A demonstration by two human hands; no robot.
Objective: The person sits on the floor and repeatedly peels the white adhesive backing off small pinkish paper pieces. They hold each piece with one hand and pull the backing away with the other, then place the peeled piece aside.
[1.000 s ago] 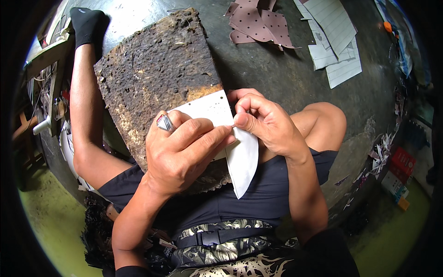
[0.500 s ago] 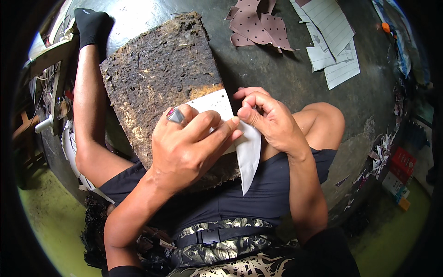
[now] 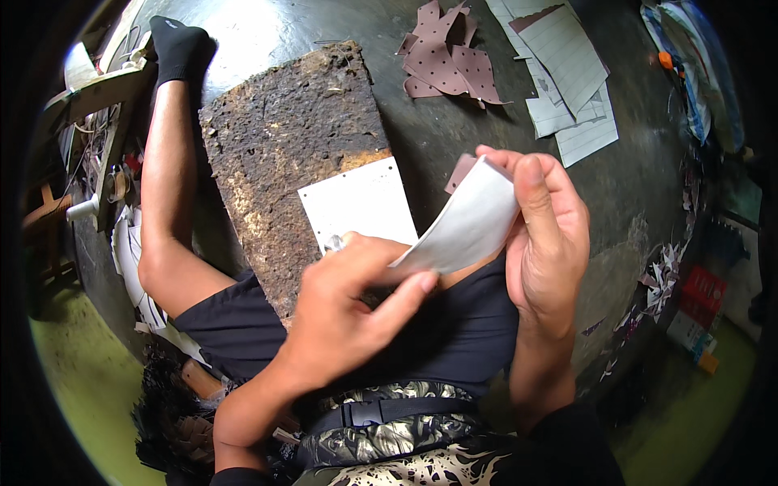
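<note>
left hand [image 3: 340, 316] pinching, right hand [image 3: 545, 231] raised, fingers curled

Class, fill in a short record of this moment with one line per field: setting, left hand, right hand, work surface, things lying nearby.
Setting: a person seated on a dark floor, one leg stretched out in a black sock
Left hand: pinches the near end of a white sheet
Right hand: holds the far end of the same sheet, which is lifted and bent
Work surface: rough brown board with a white card lying on it
Nearby: dotted maroon scraps, lined paper sheets
</note>
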